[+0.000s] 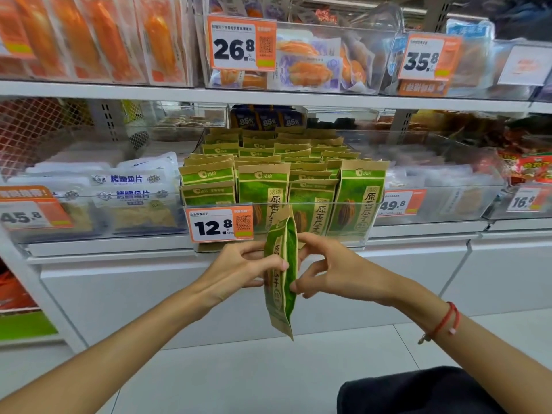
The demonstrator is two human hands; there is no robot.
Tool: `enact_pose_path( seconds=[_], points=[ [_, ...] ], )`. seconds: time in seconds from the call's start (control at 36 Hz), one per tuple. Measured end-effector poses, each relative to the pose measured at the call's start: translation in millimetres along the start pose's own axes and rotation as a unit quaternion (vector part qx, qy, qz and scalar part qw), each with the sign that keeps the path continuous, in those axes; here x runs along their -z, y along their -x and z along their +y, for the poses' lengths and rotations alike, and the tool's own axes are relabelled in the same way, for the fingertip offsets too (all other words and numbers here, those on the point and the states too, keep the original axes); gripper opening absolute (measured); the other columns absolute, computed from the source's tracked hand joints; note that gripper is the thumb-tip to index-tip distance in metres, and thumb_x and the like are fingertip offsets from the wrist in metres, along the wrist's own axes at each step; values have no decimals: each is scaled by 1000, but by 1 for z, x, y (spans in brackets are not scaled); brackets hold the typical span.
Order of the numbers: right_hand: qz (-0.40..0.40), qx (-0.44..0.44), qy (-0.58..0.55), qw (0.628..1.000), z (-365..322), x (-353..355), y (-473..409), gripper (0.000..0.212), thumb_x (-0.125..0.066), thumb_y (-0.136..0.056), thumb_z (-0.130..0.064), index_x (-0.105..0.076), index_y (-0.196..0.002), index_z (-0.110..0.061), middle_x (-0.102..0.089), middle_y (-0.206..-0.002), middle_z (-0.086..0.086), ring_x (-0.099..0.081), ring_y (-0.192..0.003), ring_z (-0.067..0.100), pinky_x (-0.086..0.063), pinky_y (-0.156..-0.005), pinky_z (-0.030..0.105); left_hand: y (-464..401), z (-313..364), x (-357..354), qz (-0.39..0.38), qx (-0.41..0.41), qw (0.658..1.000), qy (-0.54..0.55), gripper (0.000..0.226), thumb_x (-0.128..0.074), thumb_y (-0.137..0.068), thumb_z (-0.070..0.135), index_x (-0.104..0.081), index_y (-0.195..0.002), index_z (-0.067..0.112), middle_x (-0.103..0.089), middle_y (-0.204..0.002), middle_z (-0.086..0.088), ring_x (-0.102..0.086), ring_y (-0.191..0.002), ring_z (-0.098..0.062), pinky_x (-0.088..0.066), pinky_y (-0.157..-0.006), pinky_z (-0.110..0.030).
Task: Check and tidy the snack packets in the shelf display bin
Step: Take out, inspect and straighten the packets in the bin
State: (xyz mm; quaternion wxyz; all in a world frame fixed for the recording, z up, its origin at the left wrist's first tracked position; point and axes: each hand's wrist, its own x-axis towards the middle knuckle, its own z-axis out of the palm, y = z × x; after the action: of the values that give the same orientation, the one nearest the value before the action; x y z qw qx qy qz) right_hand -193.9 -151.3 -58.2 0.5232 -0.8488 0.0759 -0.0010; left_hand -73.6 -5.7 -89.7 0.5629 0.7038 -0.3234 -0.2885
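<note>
Snack packet, green and brown, hangs edge-on between both hands, held upright in front of the shelf. Left hand pinches its left face with thumb and curled fingers; right hand pinches its right edge, fingers bent. Just above and behind the hands, the clear display bin holds rows of matching packets standing upright. A price tag reading 12.8 sits just above the left hand. A red cord bracelet circles the right wrist.

White fish-slice packets in left bin, orange-printed packets on upper shelf, red wrist cord
</note>
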Motion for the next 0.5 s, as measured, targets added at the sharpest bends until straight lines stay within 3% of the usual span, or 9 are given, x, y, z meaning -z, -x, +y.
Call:
enact_pose_path(
  seconds=[0.06, 0.14, 0.17, 0.31, 0.5],
  points=[
    [27, 6, 25, 999, -1, 0, 0, 51, -69, -85, -3, -52, -129, -20, -60, -102, 6, -72, -76, 23, -60, -72, 32, 0, 3, -1, 20, 1, 1000, -19, 49, -83, -63, 43, -63, -106, 34, -69, -104, 12, -63, -102, -3, -55, -74, -20],
    [81, 29, 34, 996, -1, 4, 1, 29, -64, -90, -6, -63, -117, -16, -65, -101, 10, -72, -78, 27, -61, -67, 32, 0, 3, 1, 40, 3, 996, -74, 86, -78, -47, 70, -57, -120, 30, -63, -114, 12, -57, -110, -2, -54, -90, -32],
    [91, 34, 22, 995, 0, 6, 1, 25, -63, -91, -7, -65, -114, -16, -66, -100, 11, -71, -79, 27, -60, -65, 29, 1, 3, 2, 44, 5, 996, -77, 87, -78, -48, 73, -56, -120, 29, -62, -114, 12, -58, -110, -3, -54, -92, -34],
    [117, 59, -30, 991, 1, 14, 6, 23, -59, -93, -9, -67, -106, -26, -71, -94, 12, -71, -80, 25, -59, -66, 28, 4, 6, 5, 55, -20, 998, -19, 29, -67, -85, 37, -61, -106, 18, -68, -111, 7, -64, -105, -6, -54, -85, -26],
    [173, 40, -121, 977, 3, 11, 1, 19, -49, -100, -16, -64, -112, -20, -74, -82, -3, -67, -68, 12, -56, -63, 21, 7, 13, 1, 144, -130, 981, 31, 33, -75, -75, 31, -61, -95, 10, -74, -91, 7, -71, -82, -8, -58, -67, -22]
  ],
)
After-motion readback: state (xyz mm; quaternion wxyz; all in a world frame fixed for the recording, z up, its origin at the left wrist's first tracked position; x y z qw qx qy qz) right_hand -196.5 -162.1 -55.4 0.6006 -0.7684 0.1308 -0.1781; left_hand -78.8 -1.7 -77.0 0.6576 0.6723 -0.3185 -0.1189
